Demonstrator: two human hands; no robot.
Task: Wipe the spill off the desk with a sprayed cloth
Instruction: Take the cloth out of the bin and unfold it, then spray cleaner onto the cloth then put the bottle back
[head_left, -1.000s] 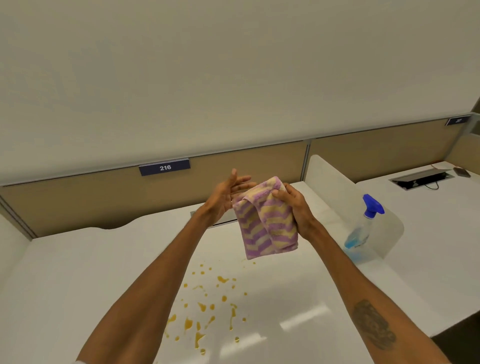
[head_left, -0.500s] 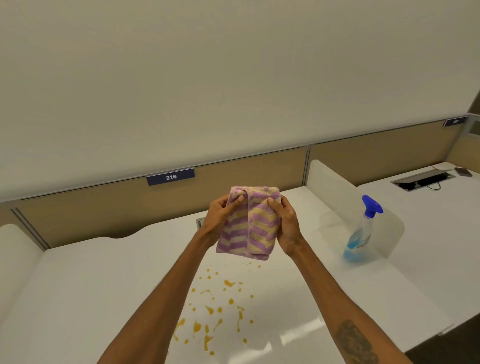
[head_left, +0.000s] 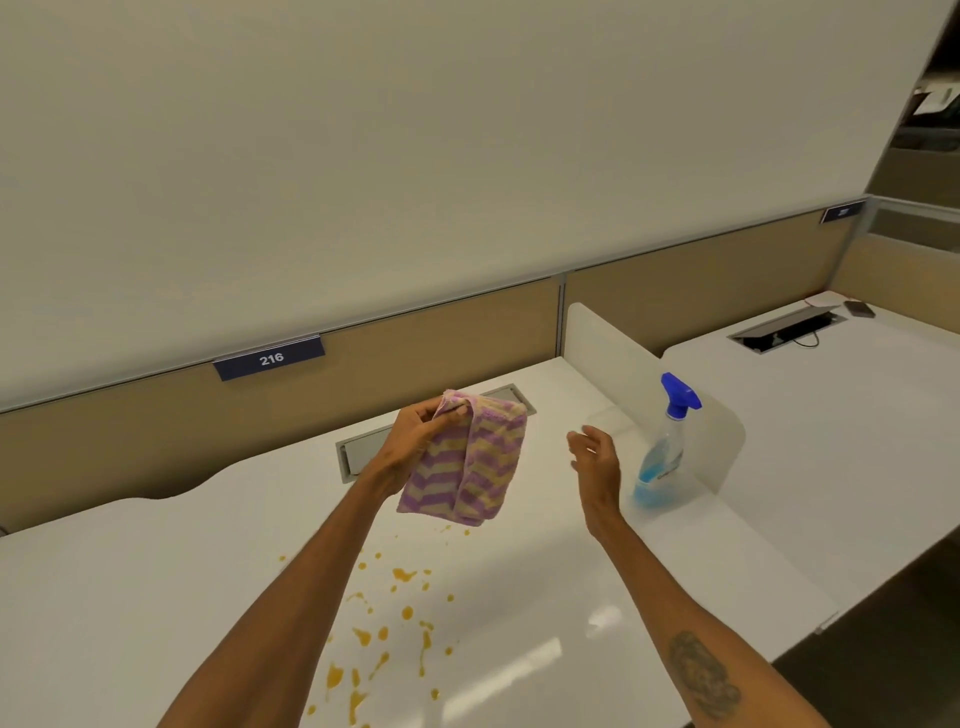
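A folded cloth (head_left: 467, 462) with purple and yellow zigzag stripes hangs above the white desk (head_left: 130, 597), pinched at its top corner by my left hand (head_left: 421, 441). My right hand (head_left: 595, 457) is open in the air to the right of the cloth, fingers apart, holding nothing. It sits a short way left of a clear spray bottle (head_left: 662, 457) with a blue trigger head and blue liquid, standing upright on the desk. An orange spill (head_left: 389, 629) of scattered drops and streaks lies on the desk below the cloth, between my forearms.
A low white divider panel (head_left: 613, 353) stands behind the bottle, separating a neighbouring desk (head_left: 831, 415) with an open cable hatch. A closed cable hatch (head_left: 363, 452) sits behind my left hand. A beige partition carries the sign 216 (head_left: 270, 358). The desk's front edge drops off at right.
My right hand has let go of the cloth and moved right toward the spray bottle. The cloth now hangs from my left hand alone.
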